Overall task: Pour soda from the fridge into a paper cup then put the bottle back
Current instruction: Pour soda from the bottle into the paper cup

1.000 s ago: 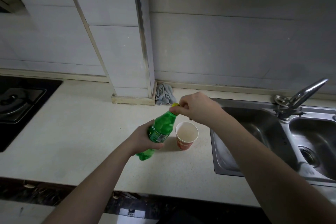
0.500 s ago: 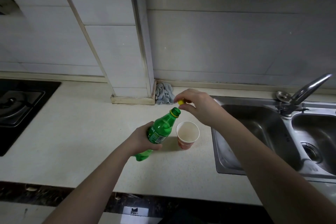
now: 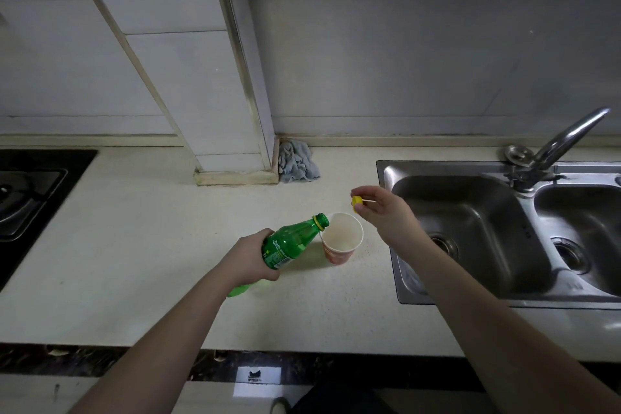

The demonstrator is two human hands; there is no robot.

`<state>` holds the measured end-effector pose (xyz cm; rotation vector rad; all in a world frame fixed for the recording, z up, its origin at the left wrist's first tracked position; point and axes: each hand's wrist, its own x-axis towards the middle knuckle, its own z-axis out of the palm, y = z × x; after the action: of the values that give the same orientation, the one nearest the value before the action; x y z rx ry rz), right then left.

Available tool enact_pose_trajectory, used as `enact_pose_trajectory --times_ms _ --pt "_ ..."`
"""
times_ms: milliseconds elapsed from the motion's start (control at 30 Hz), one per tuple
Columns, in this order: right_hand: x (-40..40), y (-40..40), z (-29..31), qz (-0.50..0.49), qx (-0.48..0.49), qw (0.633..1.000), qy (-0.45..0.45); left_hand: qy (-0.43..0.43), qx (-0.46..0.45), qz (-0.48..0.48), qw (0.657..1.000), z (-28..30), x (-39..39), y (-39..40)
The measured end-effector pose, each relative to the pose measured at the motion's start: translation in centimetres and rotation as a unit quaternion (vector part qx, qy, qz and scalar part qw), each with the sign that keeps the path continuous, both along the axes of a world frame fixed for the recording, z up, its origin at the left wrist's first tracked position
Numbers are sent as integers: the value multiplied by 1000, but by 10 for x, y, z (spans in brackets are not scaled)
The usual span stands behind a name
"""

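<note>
Cap [image 3: 357,201] off, pinched in right hand [image 3: 381,212]; left hand [image 3: 250,255] grasps green soda bottle [image 3: 290,242] tilted at paper cup [image 3: 342,239] on counter [image 3: 134,245]; pour and fridge return remain.

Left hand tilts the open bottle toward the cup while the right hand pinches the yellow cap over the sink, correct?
Not quite. The head view shows the right hand pinching the cap over the counter, just behind the cup, not over the sink. The left hand does tilt the open bottle toward the cup.

Pretty dim, flat greyish light, soft shadows; wide-angle bend at the edges (worst around 10 o'clock), slightly soft overall.
</note>
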<state>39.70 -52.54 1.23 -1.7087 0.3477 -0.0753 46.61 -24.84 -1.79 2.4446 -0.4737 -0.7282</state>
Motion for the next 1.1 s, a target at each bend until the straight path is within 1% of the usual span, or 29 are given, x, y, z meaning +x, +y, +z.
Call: enact_pose_trajectory --times_ms 200,367,600,1100 --pt "-4 -6 -21 -46 1 999 7 7 37 -20 999 -4 5 -4" --pt "-6 -9 -24 -49 -2 999 12 0 74 -30 997 -4 7 -6" --pt "-13 -10 -26 -45 -33 998 5 -7 115 -48 992 2 8 -8" --pt "-22 -6 -31 -59 12 998 -17 -34 156 -65 985 6 13 -11"
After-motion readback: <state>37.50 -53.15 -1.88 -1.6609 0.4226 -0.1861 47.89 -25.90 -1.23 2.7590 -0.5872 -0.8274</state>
